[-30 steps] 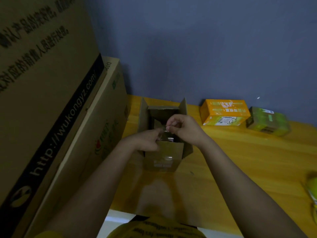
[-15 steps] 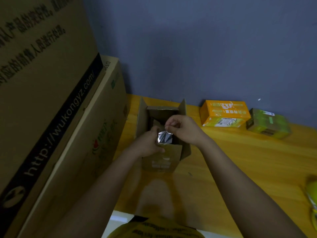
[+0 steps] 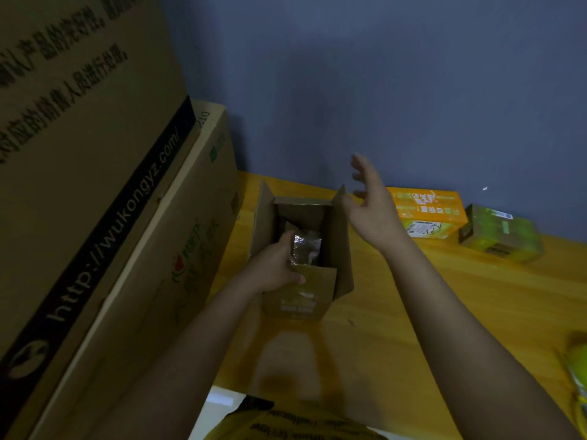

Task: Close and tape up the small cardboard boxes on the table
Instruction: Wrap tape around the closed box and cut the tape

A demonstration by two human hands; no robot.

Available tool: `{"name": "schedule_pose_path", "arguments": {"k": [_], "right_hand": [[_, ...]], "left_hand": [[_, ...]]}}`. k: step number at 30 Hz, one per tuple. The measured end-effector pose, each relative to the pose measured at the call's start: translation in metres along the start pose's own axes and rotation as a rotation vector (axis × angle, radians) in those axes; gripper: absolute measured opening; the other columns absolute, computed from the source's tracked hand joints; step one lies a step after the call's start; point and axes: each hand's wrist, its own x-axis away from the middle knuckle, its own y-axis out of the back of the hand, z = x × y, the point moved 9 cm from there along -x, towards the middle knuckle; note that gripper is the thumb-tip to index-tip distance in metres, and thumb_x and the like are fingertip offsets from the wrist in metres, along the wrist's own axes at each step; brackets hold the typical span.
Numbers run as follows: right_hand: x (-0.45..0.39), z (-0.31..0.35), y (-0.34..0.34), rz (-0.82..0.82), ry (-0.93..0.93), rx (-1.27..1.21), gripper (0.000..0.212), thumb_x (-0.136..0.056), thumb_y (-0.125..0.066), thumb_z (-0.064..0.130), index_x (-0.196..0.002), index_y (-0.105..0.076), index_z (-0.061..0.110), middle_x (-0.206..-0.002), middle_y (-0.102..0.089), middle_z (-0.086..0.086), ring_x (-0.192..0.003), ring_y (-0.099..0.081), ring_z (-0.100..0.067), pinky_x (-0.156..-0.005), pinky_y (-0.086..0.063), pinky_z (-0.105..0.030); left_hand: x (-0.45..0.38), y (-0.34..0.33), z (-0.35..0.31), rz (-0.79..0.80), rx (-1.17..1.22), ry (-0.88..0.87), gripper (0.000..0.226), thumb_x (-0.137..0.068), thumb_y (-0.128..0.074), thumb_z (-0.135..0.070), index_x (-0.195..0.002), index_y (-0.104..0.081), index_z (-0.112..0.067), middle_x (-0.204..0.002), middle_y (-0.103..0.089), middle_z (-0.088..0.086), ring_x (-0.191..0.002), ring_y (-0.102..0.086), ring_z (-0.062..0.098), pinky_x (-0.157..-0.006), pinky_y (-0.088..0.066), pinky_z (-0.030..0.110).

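Note:
A small brown cardboard box (image 3: 341, 249) stands open on the wooden table (image 3: 413, 312), its side flaps upright. A shiny foil packet (image 3: 306, 249) lies inside it. My left hand (image 3: 274, 268) grips the box's near left corner, thumb inside against the packet. My right hand (image 3: 370, 201) hovers above the right flap with fingers spread, holding nothing.
Two large cardboard cartons (image 3: 95, 185) fill the left side, close to the small box. An orange box (image 3: 427, 211) and a green wrapped pack (image 3: 498, 233) lie against the blue wall at the right. A yellow-green object (image 3: 576, 369) pokes in at the right edge.
My right hand has let go of the foil packet and lifted up and right, opening its fingers. The left hand stays on the box's near corner.

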Motion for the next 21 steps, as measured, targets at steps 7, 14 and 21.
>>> {"name": "schedule_pose_path", "arguments": {"k": [7, 14, 21], "right_hand": [[0.073, -0.037, -0.072, 0.380, -0.264, -0.022, 0.086, -0.087, -0.065, 0.011, -0.152, -0.010, 0.012, -0.131, -0.050, -0.004, -0.117, -0.052, -0.013, -0.080, -0.045, -0.015], [0.089, -0.068, -0.078, 0.332, -0.309, 0.142, 0.080, -0.078, -0.074, 0.046, -0.141, -0.032, 0.021, -0.107, -0.056, 0.006, -0.091, -0.057, -0.008, -0.066, -0.045, -0.020], [0.089, -0.084, -0.073, 0.185, -0.299, -0.002, 0.039, -0.073, -0.081, 0.034, -0.101, -0.056, 0.028, -0.084, -0.063, 0.008, -0.078, -0.062, -0.010, -0.071, -0.053, -0.037]], "left_hand": [[0.000, 0.001, 0.000, -0.012, 0.069, -0.015, 0.103, -0.075, -0.080, -0.019, -0.152, -0.011, -0.019, -0.115, -0.066, 0.000, -0.101, -0.060, 0.012, -0.070, -0.045, 0.020], [0.000, -0.001, 0.006, 0.005, 0.094, 0.006, 0.110, -0.072, -0.082, -0.034, -0.152, -0.008, -0.019, -0.096, -0.067, -0.008, -0.077, -0.057, -0.002, -0.054, -0.038, 0.015], [0.000, -0.003, 0.009, -0.034, 0.154, -0.007, 0.092, -0.077, -0.079, -0.033, -0.148, -0.021, -0.020, -0.092, -0.063, -0.004, -0.081, -0.059, 0.004, -0.058, -0.039, 0.019]]}}
